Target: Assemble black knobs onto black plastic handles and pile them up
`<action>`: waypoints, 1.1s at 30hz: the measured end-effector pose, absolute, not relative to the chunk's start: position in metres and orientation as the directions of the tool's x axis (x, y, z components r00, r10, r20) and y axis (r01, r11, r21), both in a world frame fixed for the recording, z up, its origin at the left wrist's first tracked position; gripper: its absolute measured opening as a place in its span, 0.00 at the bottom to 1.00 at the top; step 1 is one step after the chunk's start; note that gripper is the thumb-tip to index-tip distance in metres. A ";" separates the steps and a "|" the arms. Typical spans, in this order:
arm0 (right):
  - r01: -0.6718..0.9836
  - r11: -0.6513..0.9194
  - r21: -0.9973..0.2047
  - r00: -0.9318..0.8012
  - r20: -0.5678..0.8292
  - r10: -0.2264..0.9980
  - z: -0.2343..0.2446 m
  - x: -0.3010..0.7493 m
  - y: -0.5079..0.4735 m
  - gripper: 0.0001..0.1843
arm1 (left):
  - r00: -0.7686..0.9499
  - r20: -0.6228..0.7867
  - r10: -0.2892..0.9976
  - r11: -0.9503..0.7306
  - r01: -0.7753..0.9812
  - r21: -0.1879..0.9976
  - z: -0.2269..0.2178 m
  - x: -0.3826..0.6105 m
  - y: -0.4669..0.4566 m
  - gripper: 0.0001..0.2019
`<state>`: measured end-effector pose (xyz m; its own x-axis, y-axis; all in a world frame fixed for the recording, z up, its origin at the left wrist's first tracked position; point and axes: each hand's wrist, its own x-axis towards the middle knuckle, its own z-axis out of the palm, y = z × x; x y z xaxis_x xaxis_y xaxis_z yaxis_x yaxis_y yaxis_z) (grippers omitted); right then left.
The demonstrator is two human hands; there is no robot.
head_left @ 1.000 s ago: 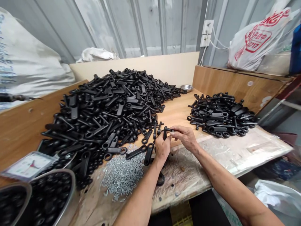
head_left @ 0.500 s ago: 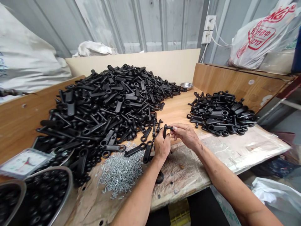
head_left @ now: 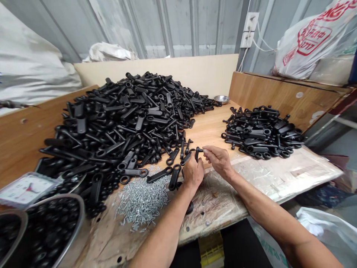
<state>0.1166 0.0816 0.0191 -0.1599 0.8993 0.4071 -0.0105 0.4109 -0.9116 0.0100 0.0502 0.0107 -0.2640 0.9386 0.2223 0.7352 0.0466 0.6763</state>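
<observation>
My left hand is closed around a black plastic crank handle, one end of which stands up between thumb and fingers with a short stub pointing right. At the tip of that stub, my right hand has thumb and forefinger pinched together; whatever small piece is between them is hidden. Several loose crank handles lie just left of my left hand. Below these is a heap of small silver metal pins. A black ring end shows beside my left forearm.
A large pile of black crank handles fills the left and back. A smaller pile lies at right. Metal bowls of round black knobs stand front left, near a square clock. A small steel dish sits behind.
The view has shifted slightly. Both hands stay together at the crank handle; my right fingertips now sit at the stub's tip, and the dark bit between them no longer shows.
</observation>
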 end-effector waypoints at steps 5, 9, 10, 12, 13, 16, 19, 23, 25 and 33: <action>-0.226 0.079 -0.971 -0.198 0.125 0.972 0.023 0.115 0.080 0.10 | -0.254 0.284 0.925 0.066 0.841 0.537 0.011 0.011 0.048 0.16; -0.163 0.102 -0.981 -0.160 0.128 0.979 0.025 0.115 0.080 0.10 | -0.226 0.277 0.934 0.047 0.846 0.532 0.007 0.011 0.048 0.17; -0.141 0.124 -0.982 -0.151 0.146 0.978 0.025 0.115 0.080 0.10 | -0.219 0.260 0.941 0.039 0.830 0.556 0.006 0.010 0.049 0.17; -0.159 0.085 -0.984 -0.161 0.111 0.981 0.025 0.116 0.082 0.10 | -0.200 0.228 0.953 0.006 0.764 0.645 0.005 0.009 0.050 0.15; -0.199 0.031 -0.980 -0.182 0.068 0.981 0.025 0.117 0.082 0.10 | -0.190 0.224 0.956 -0.021 0.716 0.698 0.005 0.009 0.051 0.14; -0.318 -0.080 -0.945 -0.246 0.001 0.969 0.023 0.118 0.085 0.09 | -0.168 0.246 0.955 -0.112 0.563 0.819 0.005 0.010 0.052 0.13; -0.353 -0.033 -0.935 -0.256 0.063 0.965 0.020 0.117 0.084 0.10 | -0.148 0.256 0.955 -0.158 0.476 0.865 0.004 0.012 0.053 0.11; -0.285 0.105 -0.953 -0.291 0.190 0.937 0.018 0.117 0.087 0.11 | -0.169 0.282 0.944 -0.161 0.511 0.844 0.001 0.012 0.054 0.11; -0.173 0.206 -0.963 -0.284 0.249 0.926 0.018 0.120 0.093 0.12 | -0.183 0.268 0.946 -0.096 0.630 0.771 0.001 0.011 0.053 0.13; 0.133 0.484 -0.865 -0.068 0.480 0.875 0.075 0.159 0.077 0.23 | 0.279 0.256 0.926 -0.309 0.947 0.088 0.001 0.025 0.033 0.16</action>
<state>0.1593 0.0774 0.0751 -0.0676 0.8749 0.4796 0.1325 0.4843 -0.8648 0.0255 0.0334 0.0012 0.2787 0.9256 0.2561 0.9469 -0.3094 0.0878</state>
